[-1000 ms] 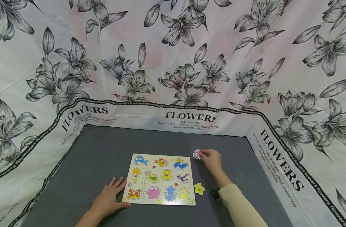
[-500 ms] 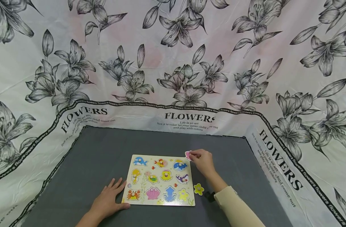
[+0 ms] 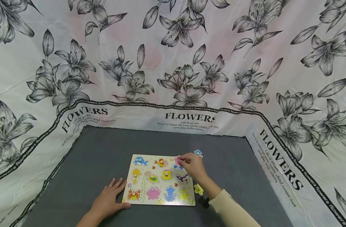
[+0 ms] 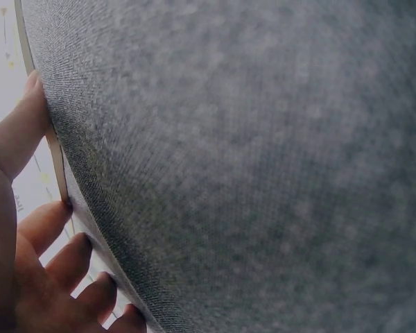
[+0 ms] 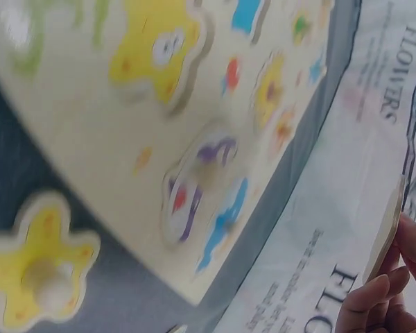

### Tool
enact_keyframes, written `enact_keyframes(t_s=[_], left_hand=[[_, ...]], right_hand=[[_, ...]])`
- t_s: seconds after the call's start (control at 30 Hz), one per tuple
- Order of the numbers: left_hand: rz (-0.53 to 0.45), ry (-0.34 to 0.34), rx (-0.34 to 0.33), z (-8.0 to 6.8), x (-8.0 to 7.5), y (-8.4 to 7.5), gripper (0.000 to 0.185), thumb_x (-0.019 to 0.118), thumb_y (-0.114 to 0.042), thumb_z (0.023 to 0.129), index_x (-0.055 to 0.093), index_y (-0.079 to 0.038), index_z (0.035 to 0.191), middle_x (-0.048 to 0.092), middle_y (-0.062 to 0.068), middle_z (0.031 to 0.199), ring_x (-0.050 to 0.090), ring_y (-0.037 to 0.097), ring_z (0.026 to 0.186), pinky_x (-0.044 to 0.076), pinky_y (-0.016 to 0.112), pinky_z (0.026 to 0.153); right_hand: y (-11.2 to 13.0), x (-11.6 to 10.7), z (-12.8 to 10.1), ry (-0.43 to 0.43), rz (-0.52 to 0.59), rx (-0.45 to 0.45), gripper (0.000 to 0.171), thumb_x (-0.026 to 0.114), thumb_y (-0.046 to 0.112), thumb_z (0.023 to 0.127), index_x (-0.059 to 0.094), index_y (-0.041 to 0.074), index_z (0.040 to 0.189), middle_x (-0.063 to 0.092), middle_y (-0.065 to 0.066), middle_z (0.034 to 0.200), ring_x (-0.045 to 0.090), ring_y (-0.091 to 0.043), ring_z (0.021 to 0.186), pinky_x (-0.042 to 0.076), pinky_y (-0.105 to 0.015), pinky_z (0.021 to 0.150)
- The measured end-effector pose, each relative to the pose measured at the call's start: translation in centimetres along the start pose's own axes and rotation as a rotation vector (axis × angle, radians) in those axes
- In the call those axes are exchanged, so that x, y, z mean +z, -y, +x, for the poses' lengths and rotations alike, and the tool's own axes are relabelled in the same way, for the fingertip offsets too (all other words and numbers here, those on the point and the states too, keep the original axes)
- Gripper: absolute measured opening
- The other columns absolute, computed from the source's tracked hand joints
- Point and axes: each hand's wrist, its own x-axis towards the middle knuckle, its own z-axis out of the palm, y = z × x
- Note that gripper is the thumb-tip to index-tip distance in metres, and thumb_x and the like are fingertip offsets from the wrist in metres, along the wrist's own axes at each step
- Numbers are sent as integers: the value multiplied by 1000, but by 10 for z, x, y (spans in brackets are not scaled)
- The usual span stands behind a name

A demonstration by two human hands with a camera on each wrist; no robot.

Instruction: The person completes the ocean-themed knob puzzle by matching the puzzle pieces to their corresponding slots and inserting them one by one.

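Observation:
A wooden peg puzzle board (image 3: 150,201) with sea animals lies on the grey table. My right hand (image 3: 196,167) is over its top right corner, pinching a pink puzzle piece (image 3: 176,161) between thumb and fingers. That piece overlaps the blue whale in the head view; the right wrist view shows it edge-on. My left hand (image 3: 106,200) rests at the board's left edge, fingers spread, index fingertip and thumb against it. The board bears a pink shell picture (image 3: 153,192), a blue squid picture (image 3: 170,193) and a yellow star picture (image 3: 184,194) without knobs.
A yellow star piece (image 3: 198,189) with a knob lies right of the board, beside my right forearm. A blue piece (image 3: 198,153) lies beyond the top right corner. Flower-printed cloth (image 3: 187,75) rises behind the grey tabletop (image 3: 110,148).
My right hand has carried the pink piece leftward, from beyond the board to over its top right corner. The blue piece is now uncovered. My left hand stays where it was.

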Motion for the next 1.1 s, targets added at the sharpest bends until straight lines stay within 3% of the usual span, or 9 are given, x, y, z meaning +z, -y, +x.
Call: enact_keyframes(t_s=[0.1, 0.27, 0.7, 1.1], left_hand=[[11, -4, 1, 1, 3, 2, 113, 82, -72, 62, 47, -14, 153, 37, 16, 161, 21, 47, 151, 19, 70, 120], [22, -18, -1, 0, 4, 2, 114, 82, -72, 61, 47, -14, 153, 38, 16, 161, 21, 47, 151, 20, 70, 119], [36, -17, 3, -1, 0, -1, 111, 82, -70, 63, 47, -15, 153, 37, 15, 161, 22, 46, 152, 20, 69, 120], [37, -11, 2, -1, 1, -2, 110, 82, -69, 64, 47, -15, 153, 37, 15, 162, 21, 45, 152, 20, 68, 120]], right_hand=[[7, 6, -5, 26, 41, -1, 10, 81, 12, 86, 82, 11, 96, 75, 0, 93, 66, -9, 77, 57, -19, 65], [21, 11, -8, 63, 118, -25, 9, 81, 10, 86, 82, 10, 95, 75, -1, 91, 68, -7, 71, 59, -18, 60], [36, 29, -22, 171, 82, -101, 9, 81, 12, 87, 83, 11, 95, 75, 2, 90, 61, -3, 71, 56, -18, 59], [43, 51, -40, 303, 92, -90, 11, 79, 17, 89, 83, 12, 98, 74, 5, 90, 58, -1, 70, 54, -17, 60]])
